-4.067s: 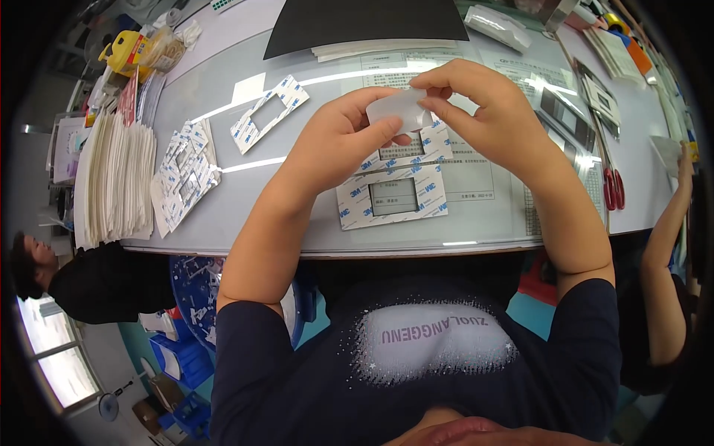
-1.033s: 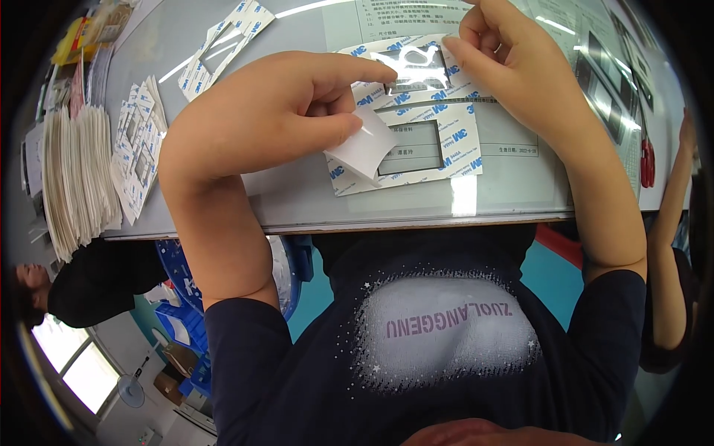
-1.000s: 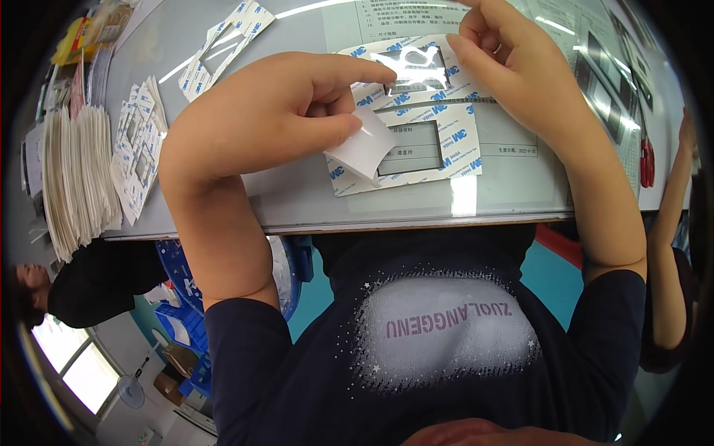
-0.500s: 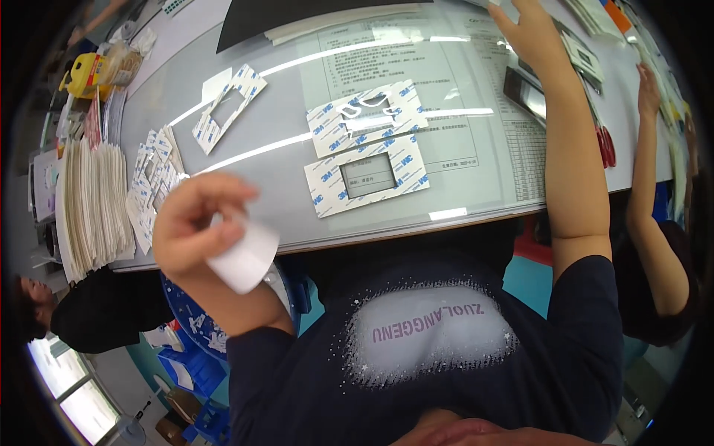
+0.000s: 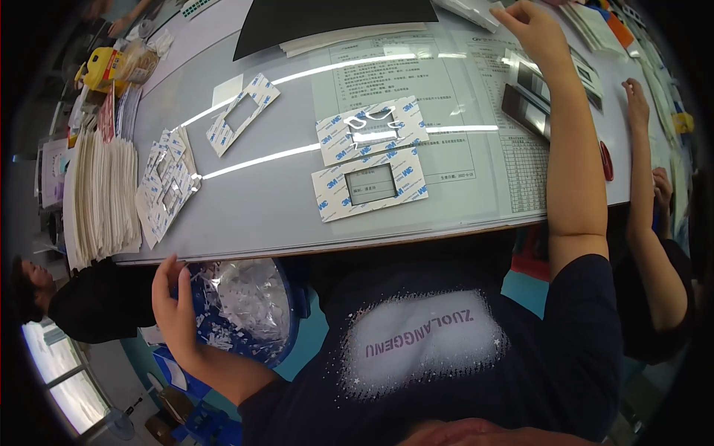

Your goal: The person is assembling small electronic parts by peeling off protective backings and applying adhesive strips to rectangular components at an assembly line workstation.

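My left hand point(image 5: 176, 305) hangs off the table's front edge beside a blue bin point(image 5: 291, 286). Its fingers are apart and nothing is in them. At the far right of the table, my right hand point(image 5: 529, 28) has thumb and fingertips together at the corner of a whitish, see-through plastic packet point(image 5: 470, 13). Mid-table lie two white rectangular adhesive frames with blue print: a near frame point(image 5: 327, 195) with an open window, and a far frame point(image 5: 329, 134) with curled clear film pieces point(image 5: 375, 125) on it.
Another printed frame point(image 5: 256, 104) and a pile of frames point(image 5: 165, 178) lie left, beside a thick paper stack point(image 5: 104, 201). A black sheet point(image 5: 335, 18) is at the back. Dark glossy panels point(image 5: 524, 111) and red-handled scissors point(image 5: 606, 160) sit right, near a co-worker's arm point(image 5: 643, 163).
My left hand has dropped toward the bin, and the white piece it held is gone from it. My right hand's fingers have closed at the packet's corner.
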Motion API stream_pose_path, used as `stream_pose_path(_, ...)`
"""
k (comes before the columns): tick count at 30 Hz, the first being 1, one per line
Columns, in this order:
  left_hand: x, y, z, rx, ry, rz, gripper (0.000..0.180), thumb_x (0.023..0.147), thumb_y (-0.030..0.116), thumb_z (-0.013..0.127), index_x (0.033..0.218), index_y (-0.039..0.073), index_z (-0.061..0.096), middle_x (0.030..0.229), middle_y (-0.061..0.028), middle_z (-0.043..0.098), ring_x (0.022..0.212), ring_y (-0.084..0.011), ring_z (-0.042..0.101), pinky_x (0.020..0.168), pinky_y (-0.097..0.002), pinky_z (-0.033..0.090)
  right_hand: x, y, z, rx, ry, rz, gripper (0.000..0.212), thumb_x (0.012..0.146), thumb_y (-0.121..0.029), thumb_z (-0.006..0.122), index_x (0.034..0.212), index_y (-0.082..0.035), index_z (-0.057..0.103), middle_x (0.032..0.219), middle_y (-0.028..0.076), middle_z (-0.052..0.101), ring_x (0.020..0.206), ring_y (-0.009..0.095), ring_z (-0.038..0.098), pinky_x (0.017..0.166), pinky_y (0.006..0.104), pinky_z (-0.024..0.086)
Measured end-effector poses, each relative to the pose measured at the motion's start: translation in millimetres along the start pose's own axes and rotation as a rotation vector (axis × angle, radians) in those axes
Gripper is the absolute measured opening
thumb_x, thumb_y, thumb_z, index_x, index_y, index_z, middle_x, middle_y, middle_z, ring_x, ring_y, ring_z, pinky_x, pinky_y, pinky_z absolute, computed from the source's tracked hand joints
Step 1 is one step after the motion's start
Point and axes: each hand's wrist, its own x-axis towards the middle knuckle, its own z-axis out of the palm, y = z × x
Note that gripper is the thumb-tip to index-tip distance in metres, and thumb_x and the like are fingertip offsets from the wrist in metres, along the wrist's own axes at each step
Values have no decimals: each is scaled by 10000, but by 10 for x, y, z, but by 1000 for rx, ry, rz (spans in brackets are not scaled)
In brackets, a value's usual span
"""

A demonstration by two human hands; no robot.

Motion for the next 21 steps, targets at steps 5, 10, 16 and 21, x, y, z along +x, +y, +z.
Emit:
stream_pose_path(5, 513, 1430, 871, -653, -575, 498, 415, 966, 123, 604, 1354, -24, 615, 1254, -160, 685, 1194, -251, 638, 1051, -363, 461, -127, -125, -255, 103, 106, 69, 245, 880, -258, 763, 915, -16, 749, 880, 190, 751, 835, 275, 739, 762, 438, 562)
stream_pose_path(10, 1099, 2282, 1649, -1155, -916, 446, 590, 1071, 497, 482, 1322, -24, 597, 1222, -156, 675, 1191, -259, 650, 1030, -394, 518, -949, -1205, -159, 381, 329, -1010, 156, 799, -85, 826, 897, -36, 714, 892, 64, 708, 866, 259, 651, 749, 360, 508)
stream_pose_path(16, 1214, 2345, 1829, -1073, -908, 352, 385, 1036, 320, 604, 1238, -2, 668, 1062, -79, 710, 840, -115, 665, 844, -275, 572, -998, -1060, -4, 553, 139, -826, 164, 875, -71, 766, 1030, -38, 725, 974, 69, 700, 887, 250, 650, 799, 355, 499)
stream_pose_path(21, 1177, 2282, 1739, -725, -895, 352, 290, 925, 158, 580, 1126, 6, 726, 880, -26, 688, 758, -88, 610, 736, -255, 531, -972, -1061, 14, 517, 59, -814, 343, 832, -25, 788, 1165, -67, 717, 997, 75, 693, 904, 249, 652, 798, 358, 509)
